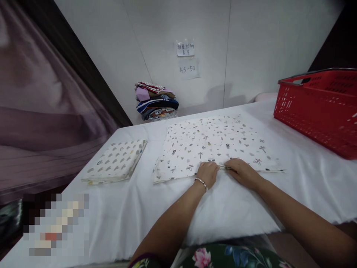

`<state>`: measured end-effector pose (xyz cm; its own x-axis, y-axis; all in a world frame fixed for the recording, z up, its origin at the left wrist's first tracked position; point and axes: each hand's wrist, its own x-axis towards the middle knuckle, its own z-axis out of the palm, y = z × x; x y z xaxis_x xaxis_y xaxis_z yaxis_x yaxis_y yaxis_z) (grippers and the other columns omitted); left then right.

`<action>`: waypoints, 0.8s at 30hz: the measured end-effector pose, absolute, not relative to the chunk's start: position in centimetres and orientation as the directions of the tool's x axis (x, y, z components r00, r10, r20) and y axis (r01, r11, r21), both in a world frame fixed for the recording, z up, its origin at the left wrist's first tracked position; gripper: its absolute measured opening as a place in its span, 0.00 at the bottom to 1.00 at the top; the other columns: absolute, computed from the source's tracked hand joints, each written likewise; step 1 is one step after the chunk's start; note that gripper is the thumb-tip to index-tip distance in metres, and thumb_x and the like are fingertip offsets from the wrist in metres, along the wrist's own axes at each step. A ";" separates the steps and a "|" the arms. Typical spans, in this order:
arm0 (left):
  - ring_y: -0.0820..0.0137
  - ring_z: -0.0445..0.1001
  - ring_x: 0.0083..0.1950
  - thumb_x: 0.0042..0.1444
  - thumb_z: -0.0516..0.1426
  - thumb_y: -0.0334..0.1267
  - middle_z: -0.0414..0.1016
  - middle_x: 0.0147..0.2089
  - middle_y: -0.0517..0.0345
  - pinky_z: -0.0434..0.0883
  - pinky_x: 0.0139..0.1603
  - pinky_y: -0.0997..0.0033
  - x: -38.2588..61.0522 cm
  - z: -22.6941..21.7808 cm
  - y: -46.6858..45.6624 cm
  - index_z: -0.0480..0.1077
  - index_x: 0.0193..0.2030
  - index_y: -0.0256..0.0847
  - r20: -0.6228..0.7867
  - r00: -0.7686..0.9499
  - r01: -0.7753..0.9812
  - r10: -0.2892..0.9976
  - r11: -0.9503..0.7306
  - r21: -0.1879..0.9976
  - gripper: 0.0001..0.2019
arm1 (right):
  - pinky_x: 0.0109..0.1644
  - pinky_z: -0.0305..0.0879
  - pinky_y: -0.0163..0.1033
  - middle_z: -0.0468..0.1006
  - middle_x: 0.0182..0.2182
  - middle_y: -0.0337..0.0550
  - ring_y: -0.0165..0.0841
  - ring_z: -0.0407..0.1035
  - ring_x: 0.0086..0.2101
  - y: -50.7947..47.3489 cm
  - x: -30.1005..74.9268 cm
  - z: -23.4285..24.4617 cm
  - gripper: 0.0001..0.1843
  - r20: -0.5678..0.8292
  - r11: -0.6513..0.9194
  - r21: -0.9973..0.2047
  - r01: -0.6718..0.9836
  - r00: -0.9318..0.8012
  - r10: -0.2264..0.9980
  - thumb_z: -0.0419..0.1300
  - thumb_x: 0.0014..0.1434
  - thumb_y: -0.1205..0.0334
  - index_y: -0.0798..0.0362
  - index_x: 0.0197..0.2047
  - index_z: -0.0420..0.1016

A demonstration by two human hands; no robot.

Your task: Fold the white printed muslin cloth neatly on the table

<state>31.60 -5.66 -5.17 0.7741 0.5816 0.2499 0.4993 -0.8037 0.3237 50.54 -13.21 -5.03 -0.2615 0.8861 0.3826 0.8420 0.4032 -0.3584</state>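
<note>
A white cloth [206, 143] printed with small palms, flamingos and other motifs lies folded in layers, flat on the white-covered table. At the middle of its near edge, my left hand [208, 173], with a bracelet at the wrist, is closed on the cloth. Just to the right, my right hand [241, 172] also grips that edge, its fingers curled round the layers. The fingertips of both hands are partly hidden. Off to the left sits a folded cloth [117, 160] with a grey cloud-like print, apart from both hands.
A red plastic basket [318, 115] stands at the right of the table [301, 190]. Behind the far edge rises a stack of folded fabrics [157, 102] by the wall. Two paper notes [189, 69] hang there. A pinkish curtain [50, 100] drapes down the left side.
</note>
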 end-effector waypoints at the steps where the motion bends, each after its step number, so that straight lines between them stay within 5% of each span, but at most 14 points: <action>1: 0.69 0.69 0.42 0.63 0.44 0.34 0.72 0.38 0.57 0.63 0.47 0.64 31.6 -5.2 -5.6 0.64 0.37 0.40 0.247 0.775 0.501 0.582 -0.803 0.323 0.10 | 0.45 0.63 0.46 0.73 0.40 0.48 0.37 0.66 0.40 -13.1 50.5 -5.2 0.11 0.407 0.418 -0.333 0.845 -0.271 0.872 0.49 0.62 0.65 0.53 0.45 0.70; 7: 0.69 0.69 0.42 0.62 0.44 0.34 0.72 0.38 0.57 0.63 0.47 0.64 31.6 -5.0 -5.7 0.64 0.37 0.40 0.242 0.778 0.509 0.579 -0.808 0.298 0.09 | 0.43 0.64 0.45 0.72 0.41 0.50 0.38 0.65 0.42 -12.9 50.5 -5.2 0.13 0.498 0.467 -0.270 0.842 -0.293 0.816 0.48 0.64 0.65 0.51 0.45 0.73; 17: 0.65 0.63 0.54 0.55 0.56 0.36 0.66 0.55 0.55 0.61 0.54 0.62 31.4 -5.3 -6.3 0.65 0.42 0.42 0.305 0.785 0.491 0.539 -0.842 0.222 0.08 | 0.36 0.60 0.41 0.72 0.31 0.47 0.35 0.63 0.33 -13.0 50.9 -4.9 0.16 0.437 0.442 -0.257 0.860 -0.304 0.846 0.45 0.65 0.65 0.52 0.45 0.73; 24: 0.66 0.66 0.45 0.57 0.52 0.34 0.70 0.44 0.55 0.64 0.46 0.63 31.5 -5.0 -6.2 0.64 0.42 0.41 0.284 0.733 0.584 0.619 -0.786 0.203 0.06 | 0.39 0.62 0.42 0.73 0.34 0.47 0.36 0.65 0.35 -13.2 50.9 -4.9 0.12 0.410 0.364 -0.319 0.875 -0.219 0.885 0.45 0.64 0.66 0.53 0.43 0.69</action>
